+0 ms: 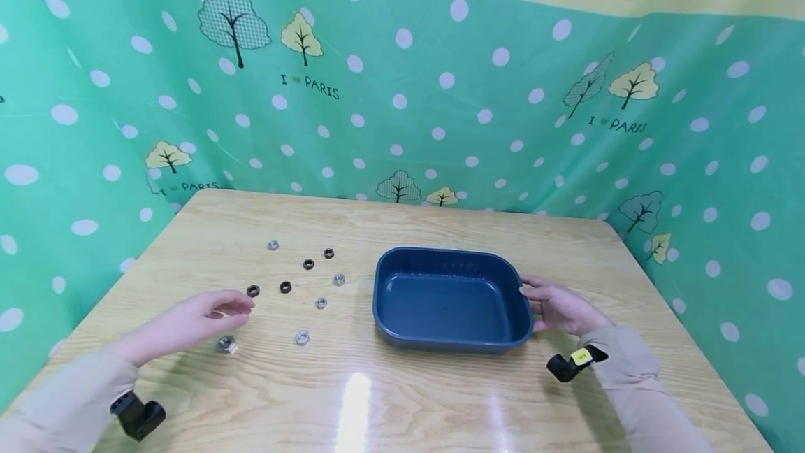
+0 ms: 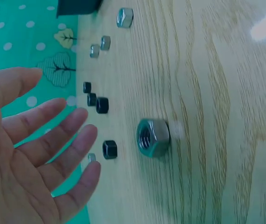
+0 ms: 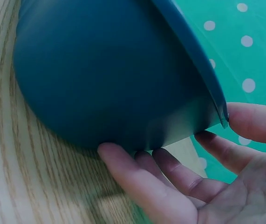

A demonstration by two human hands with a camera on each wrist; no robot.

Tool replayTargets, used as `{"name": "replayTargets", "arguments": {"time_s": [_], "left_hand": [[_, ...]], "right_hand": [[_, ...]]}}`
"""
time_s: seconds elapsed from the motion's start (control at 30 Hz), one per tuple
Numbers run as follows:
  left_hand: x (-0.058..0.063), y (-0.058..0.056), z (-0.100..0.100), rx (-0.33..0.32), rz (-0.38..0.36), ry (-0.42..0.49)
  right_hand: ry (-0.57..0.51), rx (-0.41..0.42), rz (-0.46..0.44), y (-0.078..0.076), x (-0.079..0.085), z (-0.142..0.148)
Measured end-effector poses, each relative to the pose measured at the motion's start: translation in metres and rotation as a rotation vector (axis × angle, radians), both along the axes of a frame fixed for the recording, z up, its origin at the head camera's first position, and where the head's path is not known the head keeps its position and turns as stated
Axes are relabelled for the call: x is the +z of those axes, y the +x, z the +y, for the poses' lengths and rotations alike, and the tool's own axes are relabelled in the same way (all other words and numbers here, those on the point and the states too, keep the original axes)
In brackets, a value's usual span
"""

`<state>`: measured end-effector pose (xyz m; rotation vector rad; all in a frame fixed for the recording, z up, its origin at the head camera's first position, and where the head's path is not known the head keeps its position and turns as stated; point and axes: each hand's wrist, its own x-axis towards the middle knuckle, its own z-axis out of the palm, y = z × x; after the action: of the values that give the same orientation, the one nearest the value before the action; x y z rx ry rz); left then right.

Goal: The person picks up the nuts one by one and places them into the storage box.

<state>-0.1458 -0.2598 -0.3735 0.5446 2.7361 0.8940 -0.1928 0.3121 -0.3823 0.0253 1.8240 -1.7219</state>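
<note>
My left hand point(image 1: 198, 317) hovers over the table's left side, fingers loosely spread and holding nothing. Close below it lies a large silver hex nut point(image 2: 153, 137). Beyond the fingertips sit several black hex nuts point(image 1: 286, 286), one of them a black nut point(image 1: 253, 291) just past the hand. Smaller silver nuts point(image 1: 321, 303) are scattered among and around these. At the right, a dark blue rectangular basin point(image 1: 453, 347) stands upright on the table, its visible inside bare. My right hand point(image 1: 562, 308) touches the basin's right end; in the right wrist view its fingertips rest against wall and rim, fingers fairly straight.
The wooden table point(image 1: 402, 397) has a bright light reflection near its front. A green dotted curtain point(image 1: 402, 117) hangs behind and along both sides. Dark wrist cameras are strapped to the left sleeve point(image 1: 82, 397) and the right sleeve point(image 1: 648, 390).
</note>
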Motion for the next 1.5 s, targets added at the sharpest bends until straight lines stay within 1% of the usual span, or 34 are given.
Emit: {"name": "replayTargets", "arguments": {"time_s": [0.13,0.23,0.4,0.5,0.63,0.7,0.9,1.1,1.3,1.5], "left_hand": [[-0.001,-0.003,-0.007,0.007,-0.026,-0.038],[-0.003,-0.005,-0.011,-0.004,-0.030,-0.060],[-0.009,-0.006,-0.017,-0.038,-0.055,-0.087],[-0.014,-0.005,-0.021,-0.066,-0.081,-0.068],[-0.020,-0.003,-0.026,-0.110,-0.057,-0.053],[-0.022,-0.001,-0.028,-0.128,-0.032,-0.059],[-0.026,0.001,-0.031,-0.127,0.025,-0.094],[-0.032,0.002,-0.033,-0.148,0.095,-0.094],[-0.039,0.002,-0.034,-0.156,0.125,-0.104],[-0.041,0.001,-0.033,-0.127,0.101,-0.112]], "right_hand": [[0.014,-0.004,0.007,-0.001,0.001,-0.002],[0.027,-0.008,0.011,0.000,0.002,-0.003],[0.039,-0.015,0.013,0.000,0.002,-0.003],[0.041,-0.020,0.013,0.000,0.001,-0.002],[0.041,-0.016,0.018,0.000,0.000,-0.002],[0.041,-0.014,0.020,0.000,0.000,-0.001],[0.041,-0.009,0.024,0.000,0.000,-0.001],[0.034,-0.016,0.017,0.000,0.001,-0.003],[0.058,-0.026,0.021,0.000,0.002,-0.004],[0.078,-0.030,0.028,-0.001,0.000,-0.003]]}}
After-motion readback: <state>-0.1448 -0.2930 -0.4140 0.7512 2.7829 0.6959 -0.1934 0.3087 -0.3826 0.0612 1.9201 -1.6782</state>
